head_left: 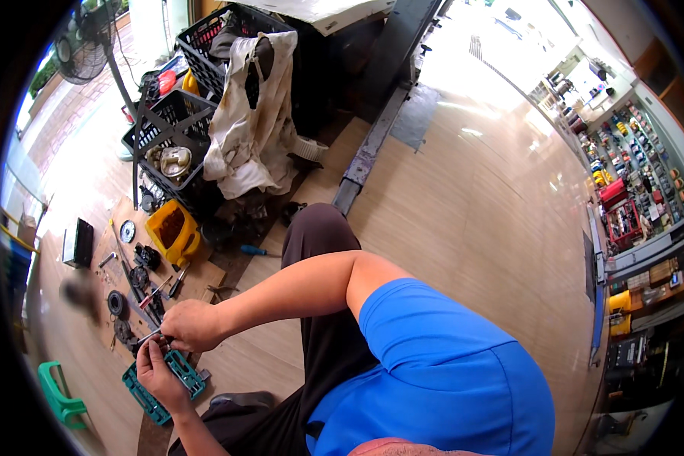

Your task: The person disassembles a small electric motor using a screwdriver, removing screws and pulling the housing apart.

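Observation:
Close together above the board, both my hands are closed around a slim metal tool (150, 336); its exact kind is too small to tell. My right hand (192, 325) reaches in from above with its fingers curled down on the tool. From below, my left hand (158, 372) pinches at the same spot with fingertips and thumb. Under them lies an open teal tool case (146, 397), partly covered by my left hand. Beside the hands, a black ring-shaped part (116, 304) and other dark parts lie on the brown board (102, 323).
A cut yellow container (173, 232), a screwdriver (179, 281) and a blue-handled tool (254, 250) lie farther off. Black crates (176, 114) stand beyond, one draped with a stained cloth (254, 129). A green stool (59, 395) stands left; a metal lift arm (372, 148) crosses the floor.

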Action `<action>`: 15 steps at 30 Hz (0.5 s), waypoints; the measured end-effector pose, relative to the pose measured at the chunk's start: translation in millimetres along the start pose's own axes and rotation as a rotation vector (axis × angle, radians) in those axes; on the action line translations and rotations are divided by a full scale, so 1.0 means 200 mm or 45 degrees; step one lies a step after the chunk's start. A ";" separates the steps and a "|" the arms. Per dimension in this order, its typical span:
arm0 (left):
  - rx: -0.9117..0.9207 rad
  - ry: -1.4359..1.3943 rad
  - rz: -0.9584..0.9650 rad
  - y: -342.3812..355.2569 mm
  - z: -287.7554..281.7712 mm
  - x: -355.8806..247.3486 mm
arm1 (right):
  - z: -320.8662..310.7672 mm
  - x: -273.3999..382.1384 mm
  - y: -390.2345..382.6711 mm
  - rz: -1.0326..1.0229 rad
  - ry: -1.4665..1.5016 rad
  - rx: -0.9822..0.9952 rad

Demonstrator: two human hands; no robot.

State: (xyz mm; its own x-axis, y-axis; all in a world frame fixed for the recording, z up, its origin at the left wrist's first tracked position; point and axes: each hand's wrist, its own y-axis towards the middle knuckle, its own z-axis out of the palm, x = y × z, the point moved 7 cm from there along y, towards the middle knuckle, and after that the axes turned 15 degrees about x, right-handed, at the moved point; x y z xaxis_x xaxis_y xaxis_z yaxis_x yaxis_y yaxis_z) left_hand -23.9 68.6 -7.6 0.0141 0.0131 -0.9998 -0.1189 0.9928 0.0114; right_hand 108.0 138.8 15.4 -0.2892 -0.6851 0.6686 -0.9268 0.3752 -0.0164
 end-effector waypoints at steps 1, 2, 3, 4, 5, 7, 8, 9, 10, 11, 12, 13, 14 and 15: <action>-0.003 0.040 0.020 0.00 0.00 -0.01 | -0.01 0.00 -0.01 0.003 -0.008 -0.010; -0.018 0.056 0.022 0.00 0.00 0.00 | -0.01 0.00 -0.02 0.013 -0.024 -0.021; -0.024 0.049 0.030 0.00 0.01 0.00 | -0.02 0.01 -0.03 0.008 -0.024 -0.045; -0.037 0.102 0.020 -0.01 0.00 0.00 | -0.03 0.01 -0.04 0.008 -0.033 -0.068; -0.042 0.131 0.018 -0.01 0.01 0.00 | -0.03 0.01 -0.04 0.014 -0.045 -0.080; -0.057 0.216 0.018 -0.01 0.01 0.00 | -0.03 0.02 -0.04 0.008 -0.085 -0.074; -0.067 0.272 0.022 -0.01 0.01 0.00 | -0.03 0.02 -0.04 0.002 -0.109 -0.073; -0.068 0.306 0.036 -0.01 0.00 0.00 | -0.02 0.02 -0.04 -0.003 -0.177 -0.060; -0.082 0.386 0.011 -0.01 0.00 0.00 | -0.01 0.03 -0.04 -0.014 -0.247 -0.055; -0.087 0.443 -0.004 -0.02 -0.01 0.00 | -0.01 0.04 -0.04 -0.024 -0.317 -0.051; -0.091 0.500 -0.018 -0.02 -0.01 0.00 | 0.00 0.04 -0.04 -0.029 -0.338 -0.055; -0.083 0.493 -0.034 -0.02 -0.01 0.00 | 0.01 0.04 -0.04 -0.033 -0.360 -0.058; -0.075 0.486 -0.050 -0.02 -0.01 0.01 | 0.02 0.04 -0.03 -0.027 -0.375 -0.041; -0.085 0.496 -0.084 -0.02 -0.01 0.01 | 0.02 0.04 -0.03 -0.038 -0.362 -0.055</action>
State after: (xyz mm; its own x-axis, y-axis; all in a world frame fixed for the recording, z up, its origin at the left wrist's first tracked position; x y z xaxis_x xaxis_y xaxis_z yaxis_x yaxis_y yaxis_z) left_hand -25.7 64.2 -9.6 -0.3519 -0.1092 -0.9296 -0.1948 0.9800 -0.0414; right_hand 110.3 127.9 17.5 -0.3231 -0.8417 0.4326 -0.9267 0.3740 0.0356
